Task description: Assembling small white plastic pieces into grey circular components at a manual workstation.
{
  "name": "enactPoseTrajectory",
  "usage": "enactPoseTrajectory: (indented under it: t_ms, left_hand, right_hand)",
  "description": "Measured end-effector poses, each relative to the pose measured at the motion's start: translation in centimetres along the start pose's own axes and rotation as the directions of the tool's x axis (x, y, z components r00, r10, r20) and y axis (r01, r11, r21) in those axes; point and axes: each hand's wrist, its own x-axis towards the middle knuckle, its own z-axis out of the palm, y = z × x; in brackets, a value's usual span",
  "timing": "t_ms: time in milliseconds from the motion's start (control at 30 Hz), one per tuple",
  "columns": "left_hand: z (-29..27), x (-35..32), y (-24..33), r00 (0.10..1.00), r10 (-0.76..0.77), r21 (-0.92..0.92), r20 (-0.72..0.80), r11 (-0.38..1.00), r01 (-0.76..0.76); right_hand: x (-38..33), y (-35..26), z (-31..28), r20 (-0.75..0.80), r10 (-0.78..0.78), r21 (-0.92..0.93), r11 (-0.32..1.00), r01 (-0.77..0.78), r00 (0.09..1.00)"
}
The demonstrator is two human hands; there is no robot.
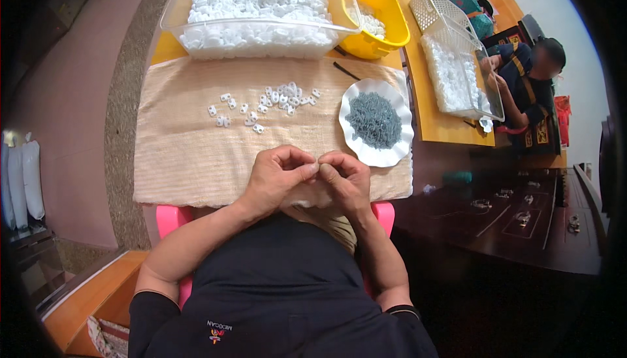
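Observation:
My left hand (282, 174) and my right hand (345, 178) meet at the fingertips over the near edge of a beige cloth (189, 155). Both are closed in a pinch, and whatever lies between the fingers is too small and covered to make out. Beyond them, several small white plastic pieces with holes (284, 97) lie scattered on the cloth. Just past my right hand stands a white wavy-rimmed plate (385, 157) heaped with small grey-blue pin-like parts (373, 120).
A clear bin (261, 43) of white pieces stands at the back, beside a yellow basin (369, 46). A thin black tool (346, 70) lies near the plate. At right, another person (522, 83) sits by a second clear bin (454, 77). A dark cabinet (522, 227) is at my right.

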Motion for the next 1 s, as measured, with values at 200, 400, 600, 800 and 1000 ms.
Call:
enactPoseTrajectory:
  t_ms: [200,400,600,800,1000]
  left_hand:
    - [-0.3,-0.5,-1.3,0.996,0.084,0.126,-0.025,0.989,-0.08]
    - [0.1,-1.1,-1.2,0.978,0.203,0.283,-0.046,0.942,-0.182]
    - [0.5,-1.3,-0.2,0.96,0.277,0.436,-0.044,0.87,-0.231]
    - [0.6,-1.4,0.0,0.957,0.291,0.41,0.002,0.872,-0.266]
    - [0.1,-1.3,-0.7,0.959,0.284,0.392,0.017,0.88,-0.268]
  right_hand:
    - [-0.7,0.2,0.1,-0.035,0.126,-0.049,0.991,-0.128,0.991]
    - [-0.9,0.4,0.0,0.003,0.147,0.053,0.988,-0.147,0.989]
    - [-0.5,-0.3,0.3,0.043,0.176,0.08,0.981,-0.178,0.984]
    - [-0.8,-0.3,0.1,0.08,0.242,0.227,0.94,-0.254,0.967]
    - [-0.8,0.0,-0.5,0.152,0.248,0.172,0.947,-0.272,0.957]
